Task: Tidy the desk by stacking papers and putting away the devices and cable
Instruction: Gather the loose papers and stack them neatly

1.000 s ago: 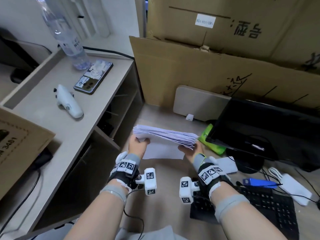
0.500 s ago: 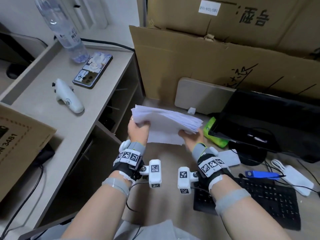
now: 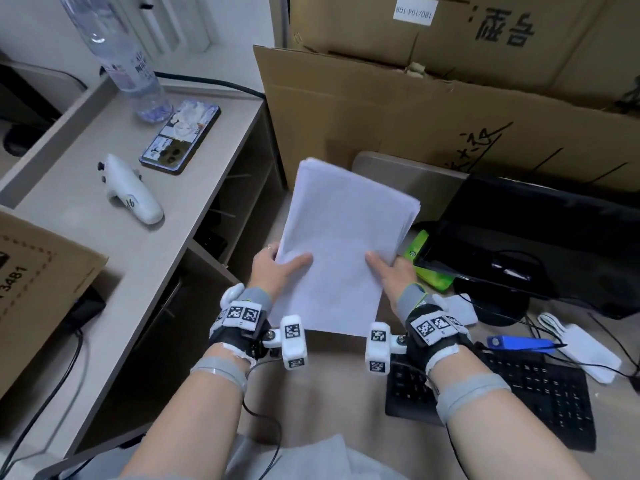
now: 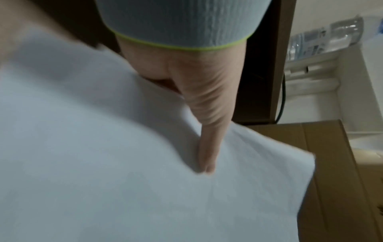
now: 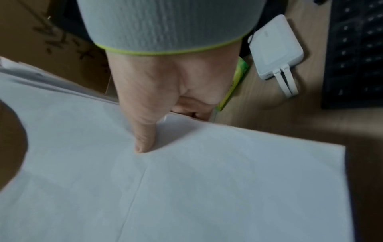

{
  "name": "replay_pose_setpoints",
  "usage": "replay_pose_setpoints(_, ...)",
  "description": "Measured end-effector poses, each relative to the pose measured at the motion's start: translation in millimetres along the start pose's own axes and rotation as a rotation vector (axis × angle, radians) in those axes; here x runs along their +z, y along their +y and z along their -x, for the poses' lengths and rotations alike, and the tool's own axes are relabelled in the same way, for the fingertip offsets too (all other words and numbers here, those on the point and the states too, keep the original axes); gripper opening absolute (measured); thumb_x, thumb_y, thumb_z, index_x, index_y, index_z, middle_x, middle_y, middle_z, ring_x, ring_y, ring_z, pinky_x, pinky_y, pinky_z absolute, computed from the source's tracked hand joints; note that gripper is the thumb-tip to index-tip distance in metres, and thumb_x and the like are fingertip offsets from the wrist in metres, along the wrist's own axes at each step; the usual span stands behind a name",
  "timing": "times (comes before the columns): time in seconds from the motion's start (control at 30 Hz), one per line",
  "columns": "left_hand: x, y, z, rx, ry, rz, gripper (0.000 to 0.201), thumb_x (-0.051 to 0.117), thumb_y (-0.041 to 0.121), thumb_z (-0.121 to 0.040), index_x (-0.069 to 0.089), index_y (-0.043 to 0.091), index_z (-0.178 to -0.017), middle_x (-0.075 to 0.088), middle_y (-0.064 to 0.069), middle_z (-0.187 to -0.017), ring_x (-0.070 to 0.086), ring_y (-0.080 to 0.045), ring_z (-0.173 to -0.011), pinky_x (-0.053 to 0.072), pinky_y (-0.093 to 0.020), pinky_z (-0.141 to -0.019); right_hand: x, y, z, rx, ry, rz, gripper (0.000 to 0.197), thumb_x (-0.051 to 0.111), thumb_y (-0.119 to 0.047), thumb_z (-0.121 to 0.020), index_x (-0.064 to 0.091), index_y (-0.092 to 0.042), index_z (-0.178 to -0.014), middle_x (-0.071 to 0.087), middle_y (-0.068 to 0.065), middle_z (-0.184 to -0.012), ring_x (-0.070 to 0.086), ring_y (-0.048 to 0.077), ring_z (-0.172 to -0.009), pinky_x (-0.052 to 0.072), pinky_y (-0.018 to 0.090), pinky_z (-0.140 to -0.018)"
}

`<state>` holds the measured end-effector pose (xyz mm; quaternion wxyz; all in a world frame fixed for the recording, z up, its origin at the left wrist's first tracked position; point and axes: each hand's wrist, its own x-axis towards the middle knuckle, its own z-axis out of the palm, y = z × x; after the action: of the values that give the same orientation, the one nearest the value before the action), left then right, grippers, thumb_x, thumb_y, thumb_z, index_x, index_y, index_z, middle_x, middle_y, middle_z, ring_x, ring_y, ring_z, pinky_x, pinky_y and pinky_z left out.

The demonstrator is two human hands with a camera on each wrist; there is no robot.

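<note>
Both my hands hold the papers [image 3: 341,244] clear of the desk [image 3: 346,403], the left hand [image 3: 273,268] and right hand [image 3: 389,271] each pinching a side edge near the bottom, thumbs flat on the top sheet, the other fingers curled under and mostly hidden. From the wrist views the left thumb [image 4: 207,131] and right thumb [image 5: 145,127] press down firmly, dimpling the paper. I judge the step in hand to be squaring the stack: best done by loosening the pinch a little, tipping the sheets on end and tapping one short edge on a bare patch of desk, since the far right corner shows sheets fanned out of line. The stack's long axis runs away from me, leaning slightly right, face up, near short edge by my wrists. Just beside its right edge lie a green packet [image 3: 420,254] and the monitor [image 3: 540,237]; the keyboard [image 3: 519,393] sits near my right wrist, the shelf [image 3: 104,237] with phone [image 3: 180,136] to the left.
</note>
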<state>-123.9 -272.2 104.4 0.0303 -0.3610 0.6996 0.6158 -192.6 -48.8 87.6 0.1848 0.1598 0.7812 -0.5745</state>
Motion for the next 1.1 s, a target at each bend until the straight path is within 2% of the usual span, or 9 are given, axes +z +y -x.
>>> replay_pose_setpoints(0.13, -5, -13, 1, -0.161, -0.186, -0.159, 0.043, 0.087, 0.032, -0.066, 0.073, 0.013, -0.102, 0.078, -0.006, -0.093, 0.076, -0.026, -0.083, 0.061, -0.044, -0.082, -10, -13, 3, 0.002, -0.002, -0.032, 0.01, 0.071, -0.025, -0.087, 0.071, -0.016, -0.084, 0.07, 0.003, -0.087, 0.068, 0.022, -0.087, 0.055, 0.035, -0.086)
replay_pose_setpoints(0.27, 3, -20, 4, -0.13, -0.094, -0.091, 0.034, 0.078, 0.02, -0.078, 0.069, 0.011, -0.109, 0.076, -0.01, -0.102, 0.075, -0.029, -0.089, 0.06, -0.045, -0.083, -13, -14, 13, 0.054, -0.063, -0.152, 0.012, 0.076, -0.023, -0.083, 0.07, -0.013, -0.089, 0.072, 0.007, -0.096, 0.069, 0.024, -0.087, 0.056, 0.036, -0.084)
replay_pose_setpoints(0.37, 13, -16, 11, -0.073, -0.078, -0.095, 0.03, 0.072, 0.026, -0.076, 0.065, 0.015, -0.103, 0.076, -0.006, -0.097, 0.074, -0.028, -0.086, 0.06, -0.048, -0.082, -7, -9, 11, 0.188, -0.118, -0.171, 0.034, 0.083, -0.023, -0.068, 0.072, -0.008, -0.097, 0.075, 0.015, -0.102, 0.072, 0.03, -0.088, 0.057, 0.049, -0.087)
replay_pose_setpoints(0.47, 20, -9, 15, -0.038, -0.074, -0.119, 0.031, 0.074, 0.015, -0.076, 0.062, 0.016, -0.105, 0.073, -0.003, -0.096, 0.071, -0.025, -0.086, 0.059, -0.039, -0.08, -4, -7, 8, 0.204, -0.077, -0.092, 0.03, 0.078, -0.017, -0.063, 0.073, -0.009, -0.091, 0.075, 0.016, -0.1, 0.071, 0.034, -0.086, 0.057, 0.053, -0.087)
replay_pose_setpoints(0.53, 19, -2, 14, -0.002, -0.04, -0.013, 0.04, 0.075, 0.005, -0.073, 0.061, 0.014, -0.109, 0.072, -0.003, -0.098, 0.069, -0.024, -0.089, 0.056, -0.035, -0.082, -3, -12, 10, 0.159, -0.068, -0.09, 0.018, 0.078, -0.015, -0.064, 0.072, -0.012, -0.081, 0.074, 0.011, -0.092, 0.069, 0.028, -0.083, 0.058, 0.045, -0.085)
replay_pose_setpoints(0.63, 17, 13, 11, 0.056, 0.071, 0.181, 0.027, 0.071, 0.003, -0.067, 0.065, 0.012, -0.092, 0.072, -0.004, -0.086, 0.067, -0.022, -0.081, 0.053, -0.034, -0.08, -1, -22, 16, 0.057, -0.052, -0.104, 0.007, 0.077, -0.012, -0.07, 0.07, -0.013, -0.069, 0.066, 0.011, -0.081, 0.056, 0.018, -0.074, 0.048, 0.034, -0.071)
replay_pose_setpoints(0.83, 24, 17, 15, 0.135, 0.203, 0.221, 0.024, 0.059, 0.002, -0.066, 0.056, -0.012, -0.085, 0.049, -0.007, -0.073, 0.039, -0.017, -0.07, 0.037, -0.032, -0.063, 9, -23, 25, -0.07, 0.028, -0.113, 0.011, 0.074, -0.002, -0.077, 0.068, 0.007, -0.08, 0.06, 0.008, -0.072, 0.051, 0.009, -0.06, 0.038, 0.007, -0.047)
replay_pose_setpoints(1.0, 22, -13, 18, -0.011, 0.074, 0.011, 0.03, 0.07, 0.0, -0.076, 0.061, 0.005, -0.104, 0.066, -0.005, -0.093, 0.061, -0.02, -0.085, 0.044, -0.009, -0.064, 18, 18, 24, 0.111, 0.0, -0.02, 0.021, 0.078, -0.003, -0.071, 0.071, -0.002, -0.092, 0.069, 0.008, -0.085, 0.064, 0.018, -0.078, 0.05, 0.028, -0.074)
replay_pose_setpoints(1.1, 27, -26, 7, -0.056, 0.078, 0.007, 0.035, 0.065, -0.003, -0.077, 0.06, 0.001, -0.111, 0.069, -0.012, -0.1, 0.065, -0.028, -0.093, 0.052, -0.027, -0.079, 19, 26, 20, 0.192, -0.012, 0.019, 0.038, 0.082, -0.015, -0.066, 0.072, -0.001, -0.1, 0.074, 0.011, -0.094, 0.07, 0.025, -0.084, 0.055, 0.033, -0.079)
